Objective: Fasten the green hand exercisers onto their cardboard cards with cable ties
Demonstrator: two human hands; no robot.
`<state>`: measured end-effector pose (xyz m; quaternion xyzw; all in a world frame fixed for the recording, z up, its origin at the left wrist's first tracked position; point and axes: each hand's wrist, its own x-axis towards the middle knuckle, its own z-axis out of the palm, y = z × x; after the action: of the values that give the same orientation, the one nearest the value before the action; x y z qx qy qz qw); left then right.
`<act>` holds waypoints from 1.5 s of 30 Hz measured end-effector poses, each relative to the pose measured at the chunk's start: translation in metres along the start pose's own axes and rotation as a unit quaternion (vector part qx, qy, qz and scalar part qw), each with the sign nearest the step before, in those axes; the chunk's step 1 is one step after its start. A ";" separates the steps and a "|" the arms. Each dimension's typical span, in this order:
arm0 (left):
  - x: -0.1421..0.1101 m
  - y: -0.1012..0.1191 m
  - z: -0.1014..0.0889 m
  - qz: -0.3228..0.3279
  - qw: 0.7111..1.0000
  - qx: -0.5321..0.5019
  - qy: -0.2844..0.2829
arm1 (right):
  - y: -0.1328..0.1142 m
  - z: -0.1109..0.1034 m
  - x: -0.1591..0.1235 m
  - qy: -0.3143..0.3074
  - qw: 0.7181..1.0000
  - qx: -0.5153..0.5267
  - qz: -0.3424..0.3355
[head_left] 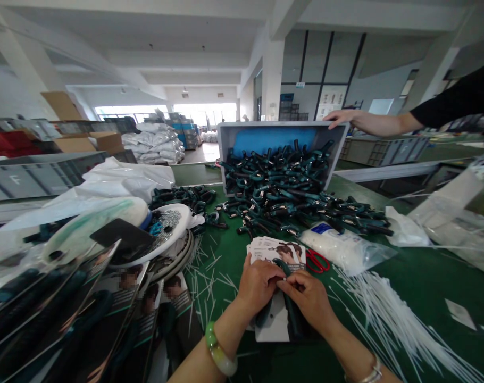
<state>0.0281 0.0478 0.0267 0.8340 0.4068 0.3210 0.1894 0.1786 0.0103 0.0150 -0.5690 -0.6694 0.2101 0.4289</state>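
Here we are at the green workbench (421,282), and the left hand (260,284) and right hand (306,300) are close together, fingers curled and pinching in on 1 dark green hand grip (288,308). Neither hand is open: both are clasping the top of it, fingertips nearly meeting around its looped end. The grip stands on its long axis, running away from the body from the lower handles up to that loop, and it lies straight ahead of the person, between the 2 hands. The right hand sits over its longer handle, and the left is tight against the other side. Beneath it is a white card (272,327), pressed flat to the bench.

Just beyond the fingers, a stack of printed cards (276,250) sits beside red scissors (317,260) and a bag of white cable ties (341,249). Loose cable ties (389,319) fan out to the right. Further up, a big pile of hand grips (293,194) spills from a tipped grey tote (282,133), with a co-worker's hand (340,118) on its rim. Over on the left lie finished packs (142,319).
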 end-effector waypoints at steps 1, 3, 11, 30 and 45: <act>0.000 0.000 0.000 -0.005 1.000 -0.004 0.004 | 0.000 0.000 0.000 -0.001 1.000 0.002 -0.002; 0.000 0.000 0.000 -0.022 1.000 -0.010 0.013 | 0.000 0.000 -0.001 -0.004 1.000 0.008 -0.014; 0.000 -0.001 0.000 -0.026 0.999 -0.031 0.008 | 0.002 0.000 0.000 -0.006 1.000 0.008 -0.007; -0.003 -0.002 0.004 -0.060 0.996 -0.066 0.006 | 0.000 -0.001 0.007 -0.057 0.997 0.028 0.037; 0.002 0.007 -0.010 -0.020 0.997 -0.066 -0.017 | 0.003 0.004 0.014 -0.046 0.998 0.024 0.042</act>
<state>0.0261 0.0456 0.0390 0.8165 0.3982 0.3290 0.2578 0.1768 0.0250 0.0154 -0.5762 -0.6583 0.2701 0.4020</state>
